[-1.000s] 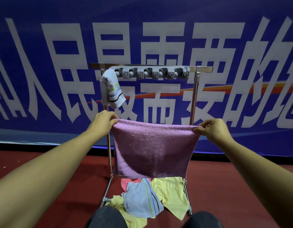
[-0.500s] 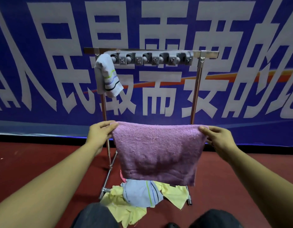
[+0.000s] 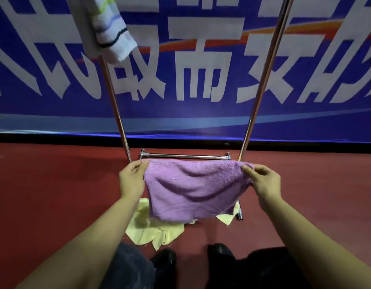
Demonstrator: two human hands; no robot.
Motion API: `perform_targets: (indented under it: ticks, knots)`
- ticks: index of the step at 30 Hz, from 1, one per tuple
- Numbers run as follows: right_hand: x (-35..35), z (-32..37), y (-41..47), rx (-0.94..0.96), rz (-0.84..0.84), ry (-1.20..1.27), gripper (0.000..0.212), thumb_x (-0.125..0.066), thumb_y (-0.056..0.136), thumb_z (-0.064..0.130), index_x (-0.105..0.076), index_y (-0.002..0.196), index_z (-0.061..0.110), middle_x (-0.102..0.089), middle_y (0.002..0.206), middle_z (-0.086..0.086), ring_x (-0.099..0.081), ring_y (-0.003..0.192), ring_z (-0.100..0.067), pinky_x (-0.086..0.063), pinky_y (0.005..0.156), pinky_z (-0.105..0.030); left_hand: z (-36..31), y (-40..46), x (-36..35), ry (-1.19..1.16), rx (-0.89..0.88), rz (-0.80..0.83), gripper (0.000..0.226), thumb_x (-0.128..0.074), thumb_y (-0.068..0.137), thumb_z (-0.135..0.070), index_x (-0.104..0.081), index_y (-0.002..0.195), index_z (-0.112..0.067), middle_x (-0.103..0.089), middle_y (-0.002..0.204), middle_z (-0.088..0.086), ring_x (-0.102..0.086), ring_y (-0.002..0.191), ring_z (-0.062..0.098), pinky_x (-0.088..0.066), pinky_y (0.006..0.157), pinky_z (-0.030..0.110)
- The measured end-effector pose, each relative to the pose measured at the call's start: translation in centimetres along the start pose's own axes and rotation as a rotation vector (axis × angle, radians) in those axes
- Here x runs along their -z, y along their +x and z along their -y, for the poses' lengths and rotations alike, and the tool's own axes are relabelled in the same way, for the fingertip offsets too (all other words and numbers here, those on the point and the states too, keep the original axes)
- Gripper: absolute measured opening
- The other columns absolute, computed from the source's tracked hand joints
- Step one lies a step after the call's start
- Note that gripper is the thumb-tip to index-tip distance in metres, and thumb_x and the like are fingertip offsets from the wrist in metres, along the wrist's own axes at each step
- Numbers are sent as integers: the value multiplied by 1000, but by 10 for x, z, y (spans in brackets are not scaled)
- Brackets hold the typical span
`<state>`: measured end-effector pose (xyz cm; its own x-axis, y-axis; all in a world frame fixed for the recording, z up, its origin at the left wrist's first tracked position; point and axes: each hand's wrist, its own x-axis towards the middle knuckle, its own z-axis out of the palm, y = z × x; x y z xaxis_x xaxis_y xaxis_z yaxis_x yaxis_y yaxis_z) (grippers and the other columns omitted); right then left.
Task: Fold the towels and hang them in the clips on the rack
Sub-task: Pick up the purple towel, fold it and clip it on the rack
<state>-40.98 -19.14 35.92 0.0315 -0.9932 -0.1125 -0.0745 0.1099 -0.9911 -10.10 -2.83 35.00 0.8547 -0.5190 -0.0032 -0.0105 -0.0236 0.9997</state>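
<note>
Both hands hold a purple towel (image 3: 193,190) stretched out between them in front of the rack (image 3: 261,80), low down and just above the floor (image 3: 44,195). The left hand (image 3: 132,180) has its grip closed on the towel's upper left corner, fingers curled over the top edge, and the right hand (image 3: 263,180) pinches the upper right corner between thumb and fingers. The towel hangs as a folded panel with soft creases across it, its lower edge slightly ragged and loose. Directly beneath it, yellow towels (image 3: 155,230) lie crumpled on the red floor at the foot of the rack, partly hidden by the purple cloth. The rack's two metal uprights rise on either side, joined by a low crossbar (image 3: 184,156) just behind the towel's top edge. At the upper left a white striped towel (image 3: 109,28) hangs beside the left upright; the point where it attaches is out of view. A blue banner (image 3: 201,113) with large white characters fills the background. The person's dark shoes (image 3: 163,260) show at the bottom.
</note>
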Motion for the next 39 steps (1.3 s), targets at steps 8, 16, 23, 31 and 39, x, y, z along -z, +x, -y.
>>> perform_targets:
  ticks: [8,16,23,31,39]
  knots:
    - [5,-14,23,-13,54,28,9,-82,86,19,-79,90,11,-74,81,-5,-60,75,-14,-56,72,-28,19,17,10,102,-89,2,12,-68,97,-18,-73,101,-9,-74,93,9,-62,83,10,-50,79,24]
    - [1,-17,23,43,70,20,15,-69,98,26,-64,86,18,-63,80,-3,-57,81,-18,-50,81,-42,18,15,6,103,-146,-1,9,-63,100,-14,-69,103,-8,-67,86,-3,-57,73,-11,-44,74,7]
    - [-2,-18,20,26,4,3,9,-79,90,24,-74,84,19,-75,89,2,-65,87,-15,-54,88,-39,23,19,11,54,11,-41,8,-73,93,-21,-74,98,-14,-72,87,-7,-64,74,-8,-48,74,9]
    - [-12,-30,10,-386,-20,93,19,-85,83,15,-73,82,0,-68,76,-8,-59,66,-20,-53,52,-24,45,18,8,116,253,-61,27,-67,97,-30,-68,81,-8,-53,74,5,-44,74,19,-38,71,33]
    - [-37,-37,-1,-297,39,-48,29,-83,87,26,-74,82,-1,-68,78,-6,-56,64,-18,-48,51,-24,36,-7,-30,179,203,67,27,-63,99,-32,-69,101,-5,-67,86,2,-58,80,17,-46,81,33]
